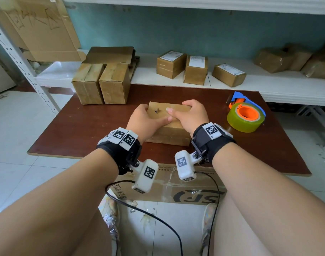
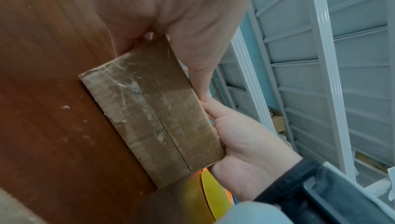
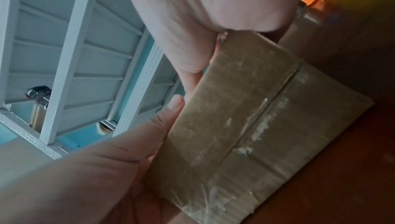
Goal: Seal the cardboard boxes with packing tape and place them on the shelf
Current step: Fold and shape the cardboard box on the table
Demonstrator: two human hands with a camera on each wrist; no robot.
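- Cardboard box [image 1: 170,129] is gripped on the surface [image 1: 84,126] by left hand [image 1: 145,121] and right hand [image 1: 192,117], fingers curled over its top.
- Tape dispenser [image 1: 245,115] is set near, to the right.

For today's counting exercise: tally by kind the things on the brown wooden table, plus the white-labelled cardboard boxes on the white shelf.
Plain brown cardboard boxes on the table: 3
White-labelled cardboard boxes on the shelf: 3
Blue-and-orange tape dispenser with yellowish roll: 1
Total: 7
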